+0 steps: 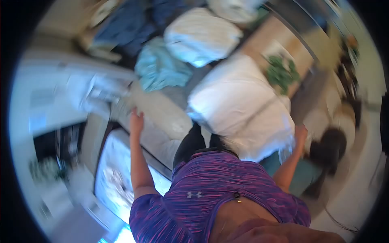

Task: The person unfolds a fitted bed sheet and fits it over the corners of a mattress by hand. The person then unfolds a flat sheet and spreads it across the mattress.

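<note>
A big white pillow (243, 105) hangs in front of my body and leans toward the right. My right hand (300, 133) is closed on its lower right edge, with the fingers partly hidden. My left hand (137, 117) is held out to the left, fingers apart, with nothing in it. Beyond the pillow, a rumpled light-blue cloth (160, 67) lies beside another white pillow (202, 35). The picture is blurred by motion.
A beige sofa (158, 107) runs on the left near my legs. A green plant (281, 72) stands on a wooden surface (265, 38) at the upper right. Dark blue bedding (125, 30) is at the top. A bright framed panel (115, 172) is at the lower left.
</note>
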`<action>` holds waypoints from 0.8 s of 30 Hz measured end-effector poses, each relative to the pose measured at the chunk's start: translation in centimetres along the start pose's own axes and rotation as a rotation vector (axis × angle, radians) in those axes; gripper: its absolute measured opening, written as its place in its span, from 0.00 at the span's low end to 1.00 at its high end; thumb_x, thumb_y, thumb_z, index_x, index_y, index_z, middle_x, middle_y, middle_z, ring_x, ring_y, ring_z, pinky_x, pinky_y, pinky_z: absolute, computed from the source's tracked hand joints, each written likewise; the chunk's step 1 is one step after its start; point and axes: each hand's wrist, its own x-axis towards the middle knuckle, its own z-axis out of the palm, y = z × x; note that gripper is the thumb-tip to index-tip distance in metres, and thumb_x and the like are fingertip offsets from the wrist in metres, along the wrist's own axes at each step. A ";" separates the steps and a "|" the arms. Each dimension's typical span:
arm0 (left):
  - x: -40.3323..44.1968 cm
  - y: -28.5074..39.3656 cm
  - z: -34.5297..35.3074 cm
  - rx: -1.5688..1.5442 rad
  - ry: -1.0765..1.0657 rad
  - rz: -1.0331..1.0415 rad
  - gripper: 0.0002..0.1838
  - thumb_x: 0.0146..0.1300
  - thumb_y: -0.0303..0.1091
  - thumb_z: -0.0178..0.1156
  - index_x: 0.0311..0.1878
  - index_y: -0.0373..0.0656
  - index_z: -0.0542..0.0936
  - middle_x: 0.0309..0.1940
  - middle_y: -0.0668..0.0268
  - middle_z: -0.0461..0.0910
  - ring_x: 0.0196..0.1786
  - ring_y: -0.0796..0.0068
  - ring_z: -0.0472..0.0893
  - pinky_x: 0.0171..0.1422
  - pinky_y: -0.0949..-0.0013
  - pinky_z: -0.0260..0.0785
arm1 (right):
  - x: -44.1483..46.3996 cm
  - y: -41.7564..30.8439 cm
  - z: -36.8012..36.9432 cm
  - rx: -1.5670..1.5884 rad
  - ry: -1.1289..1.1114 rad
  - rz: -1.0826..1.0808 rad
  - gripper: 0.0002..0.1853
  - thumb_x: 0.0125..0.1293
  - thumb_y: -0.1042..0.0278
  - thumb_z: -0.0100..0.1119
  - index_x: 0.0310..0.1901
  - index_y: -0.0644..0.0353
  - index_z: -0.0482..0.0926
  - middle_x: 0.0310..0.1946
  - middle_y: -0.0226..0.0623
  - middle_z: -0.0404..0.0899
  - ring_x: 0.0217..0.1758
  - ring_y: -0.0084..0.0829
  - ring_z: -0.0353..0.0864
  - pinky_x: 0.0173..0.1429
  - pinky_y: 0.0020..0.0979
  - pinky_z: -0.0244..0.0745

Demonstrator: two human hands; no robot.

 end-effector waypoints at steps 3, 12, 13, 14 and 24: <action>-10.6 -2.8 -1.5 0.244 -0.353 -0.537 0.23 0.52 0.38 0.49 0.51 0.37 0.65 0.49 0.48 0.66 0.51 0.52 0.67 0.53 0.58 0.61 | 9.8 -13.6 1.1 0.263 0.158 -0.350 0.26 0.53 0.63 0.51 0.50 0.73 0.63 0.43 0.59 0.68 0.48 0.50 0.67 0.51 0.38 0.62; -34.6 6.1 26.1 -0.854 -0.540 -0.699 0.27 0.52 0.44 0.49 0.53 0.38 0.63 0.48 0.48 0.68 0.53 0.52 0.66 0.56 0.62 0.58 | 1.5 -33.6 -5.3 -0.088 -0.387 -1.124 0.20 0.58 0.65 0.49 0.51 0.61 0.64 0.42 0.48 0.72 0.43 0.35 0.73 0.47 0.30 0.66; -36.0 5.4 26.2 -0.877 -0.513 -0.738 0.27 0.52 0.44 0.49 0.53 0.38 0.63 0.48 0.48 0.68 0.53 0.52 0.66 0.56 0.62 0.58 | -1.4 -36.5 -3.1 -0.149 -0.463 -1.170 0.20 0.58 0.64 0.50 0.51 0.61 0.65 0.42 0.47 0.72 0.43 0.35 0.73 0.47 0.29 0.66; -37.8 4.6 26.7 -0.894 -0.448 -0.782 0.27 0.52 0.44 0.49 0.53 0.38 0.64 0.47 0.48 0.68 0.52 0.52 0.66 0.56 0.62 0.58 | -4.1 -38.3 -0.1 -0.204 -0.540 -1.222 0.20 0.57 0.64 0.50 0.51 0.62 0.65 0.42 0.47 0.72 0.43 0.34 0.73 0.46 0.29 0.67; -49.3 -6.6 31.7 -1.293 -0.174 -1.477 0.25 0.53 0.41 0.51 0.52 0.39 0.65 0.36 0.55 0.74 0.35 0.66 0.75 0.35 0.70 0.67 | -26.7 -49.5 20.1 -0.506 -1.182 -1.583 0.19 0.55 0.65 0.51 0.48 0.65 0.67 0.32 0.43 0.73 0.34 0.33 0.73 0.39 0.29 0.68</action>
